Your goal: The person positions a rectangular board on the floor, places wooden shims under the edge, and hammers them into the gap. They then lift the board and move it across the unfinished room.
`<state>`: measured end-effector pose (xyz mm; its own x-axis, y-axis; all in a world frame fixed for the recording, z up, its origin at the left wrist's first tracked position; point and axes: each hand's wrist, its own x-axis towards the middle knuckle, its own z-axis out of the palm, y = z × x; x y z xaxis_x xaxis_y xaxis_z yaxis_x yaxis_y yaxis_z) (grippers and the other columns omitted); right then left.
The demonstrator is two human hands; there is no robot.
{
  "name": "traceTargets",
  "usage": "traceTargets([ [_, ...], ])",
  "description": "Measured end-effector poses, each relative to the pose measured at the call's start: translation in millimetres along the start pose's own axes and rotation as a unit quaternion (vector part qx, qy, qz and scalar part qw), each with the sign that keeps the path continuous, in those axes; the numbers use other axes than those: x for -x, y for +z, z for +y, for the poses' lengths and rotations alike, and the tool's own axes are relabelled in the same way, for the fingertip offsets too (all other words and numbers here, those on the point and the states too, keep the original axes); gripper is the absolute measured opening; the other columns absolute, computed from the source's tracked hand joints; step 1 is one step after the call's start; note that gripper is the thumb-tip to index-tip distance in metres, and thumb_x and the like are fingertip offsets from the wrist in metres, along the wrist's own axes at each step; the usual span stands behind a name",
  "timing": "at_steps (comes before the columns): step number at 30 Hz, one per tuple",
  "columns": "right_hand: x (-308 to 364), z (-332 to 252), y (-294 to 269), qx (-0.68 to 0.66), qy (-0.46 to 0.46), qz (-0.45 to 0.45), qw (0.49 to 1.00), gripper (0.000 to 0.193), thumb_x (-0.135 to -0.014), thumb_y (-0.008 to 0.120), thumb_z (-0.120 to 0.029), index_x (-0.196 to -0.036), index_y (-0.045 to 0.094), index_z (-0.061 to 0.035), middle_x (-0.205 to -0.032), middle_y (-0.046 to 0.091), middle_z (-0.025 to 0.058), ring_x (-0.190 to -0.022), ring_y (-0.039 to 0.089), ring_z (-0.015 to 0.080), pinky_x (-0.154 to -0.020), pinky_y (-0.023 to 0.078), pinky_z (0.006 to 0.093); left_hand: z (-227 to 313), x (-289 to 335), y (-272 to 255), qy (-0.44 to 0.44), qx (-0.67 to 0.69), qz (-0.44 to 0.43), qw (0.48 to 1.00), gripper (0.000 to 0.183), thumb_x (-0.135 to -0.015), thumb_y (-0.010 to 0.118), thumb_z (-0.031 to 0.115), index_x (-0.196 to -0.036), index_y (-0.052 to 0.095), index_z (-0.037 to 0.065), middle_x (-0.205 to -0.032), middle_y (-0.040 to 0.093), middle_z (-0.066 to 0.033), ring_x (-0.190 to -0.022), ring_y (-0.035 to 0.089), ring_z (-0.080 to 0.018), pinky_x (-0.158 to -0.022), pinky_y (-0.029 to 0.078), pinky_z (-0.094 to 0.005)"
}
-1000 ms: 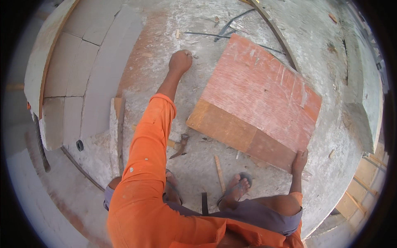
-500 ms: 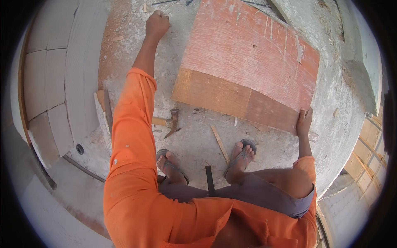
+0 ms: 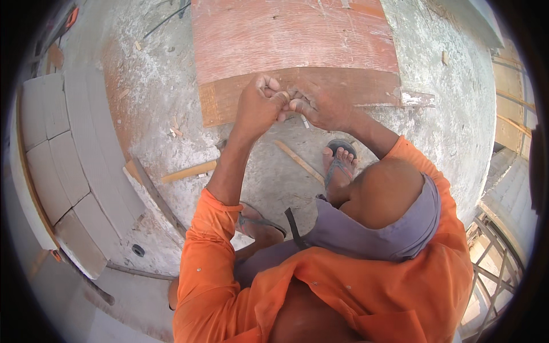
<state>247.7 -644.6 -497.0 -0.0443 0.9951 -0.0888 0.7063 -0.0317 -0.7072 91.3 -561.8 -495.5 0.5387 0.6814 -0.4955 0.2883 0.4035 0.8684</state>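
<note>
My left hand [image 3: 262, 106] and my right hand [image 3: 320, 106] meet above the near edge of a reddish board [image 3: 286, 40]. The fingers of both are bent and pinched together, almost touching. Whatever they hold between them is too small to make out. Along the board's near side runs a brown wooden strip [image 3: 240, 97], partly covered by my hands. A hammer lies on the floor left of my left forearm; its wooden handle [image 3: 190, 171] shows, and its head is mostly hidden by the forearm.
A thin wood sliver [image 3: 298, 162] lies between my sandalled feet. Grey blocks [image 3: 57, 154] are stacked at the left, with a wood offcut [image 3: 151, 191] beside them. A small dark ring [image 3: 138, 250] sits on the floor. A dark rod [image 3: 166, 20] lies beyond, left of the board.
My left hand has come back from the far floor and my right hand has left the board's right corner; both are now together. The view has shifted, and my right knee is raised higher.
</note>
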Motion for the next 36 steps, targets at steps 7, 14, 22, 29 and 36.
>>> traceTargets([
  [7, 26.8, 2.9, 32.8, -0.1, -0.007, -0.034, 0.994, 0.016, -0.083, 0.06, -0.019, -0.093, 0.061, -0.0063, -0.089, 0.059, 0.013, -0.087, 0.057, 0.0323, -0.077, 0.044, 0.0428, -17.6, 27.5, 2.2, -0.014, -0.069, -0.015, 0.997, 0.019, -0.081, 0.064, 0.008, -0.088, 0.048, 0.003, -0.066, 0.059, -0.0076, -0.048, 0.053, -0.0114, -0.043, 0.04, -0.024],
  [14, 38.5, 39.0, 29.9, -0.101, 0.046, 0.06, 0.992, 0.022, -0.085, 0.057, -0.018, -0.103, 0.063, -0.0056, -0.088, 0.061, 0.0134, -0.085, 0.059, 0.0275, -0.075, 0.045, 0.0397, -43.6, 55.5, -81.3, -0.02, -0.612, -0.178, 0.77, 0.03, -0.067, 0.071, 0.023, -0.082, 0.057, 0.001, -0.076, 0.062, -0.0162, -0.079, 0.062, -0.0315, -0.07, 0.049, -0.041],
  [22, 24.8, 56.4, 22.4, -0.284, 0.191, 0.114, 0.933, 0.022, -0.086, 0.054, -0.016, -0.105, 0.059, -0.0056, -0.077, 0.063, 0.008, -0.07, 0.06, 0.0122, -0.065, 0.046, 0.0284, -134.3, 103.3, -198.4, -0.102, -0.705, -0.085, 0.697, 0.029, -0.069, 0.064, 0.018, -0.094, 0.055, 0.007, -0.095, 0.059, -0.0147, -0.094, 0.058, -0.035, -0.077, 0.05, -0.0426],
  [29, 24.1, 52.3, 26.3, -0.125, 0.136, 0.123, 0.975, 0.016, -0.083, 0.06, -0.021, -0.091, 0.068, -0.0092, -0.08, 0.06, 0.0038, -0.077, 0.057, 0.0153, -0.072, 0.044, 0.0305, -103.6, 115.0, -186.1, -0.048, -0.721, -0.052, 0.689, 0.024, -0.069, 0.059, 0.013, -0.092, 0.055, 0.009, -0.083, 0.061, -0.0155, -0.082, 0.06, -0.0348, -0.07, 0.049, -0.0433],
  [36, 22.3, 53.0, 37.5, 0.093, 0.059, 0.167, 0.98, 0.017, -0.079, 0.063, -0.022, -0.09, 0.072, -0.0121, -0.092, 0.062, 0.0071, -0.086, 0.056, 0.0227, -0.081, 0.042, 0.0353, -45.6, 127.2, -177.9, -0.122, -0.469, -0.103, 0.869, 0.016, -0.067, 0.054, 0.008, -0.082, 0.051, 0.003, -0.064, 0.057, -0.0094, -0.06, 0.058, -0.0201, -0.054, 0.045, -0.0314],
])
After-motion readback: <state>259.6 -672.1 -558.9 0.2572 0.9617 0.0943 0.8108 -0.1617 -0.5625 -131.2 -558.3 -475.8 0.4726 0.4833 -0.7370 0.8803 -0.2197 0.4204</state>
